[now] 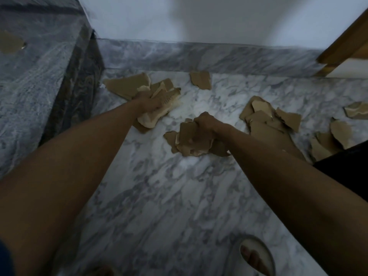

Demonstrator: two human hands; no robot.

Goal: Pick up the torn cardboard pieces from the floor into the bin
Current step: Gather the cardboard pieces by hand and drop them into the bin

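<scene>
Torn brown cardboard pieces lie scattered on a white marble floor [159, 192]. My left hand [148, 102] grips a bundle of cardboard pieces [159, 96] near the far left, by the step. My right hand [207, 124] grips another bunch of pieces [189, 140] at the middle of the floor. A loose pile [266, 120] lies to the right, more pieces [330, 138] sit at the far right, and a single piece [200, 79] rests by the far skirting. No bin is in view.
A grey marble step [39, 80] rises on the left with one cardboard scrap [11, 43] on top. A marble skirting and white wall close the far side. A wooden frame [342, 44] stands at the upper right. My sandalled foot [255, 255] is at the bottom.
</scene>
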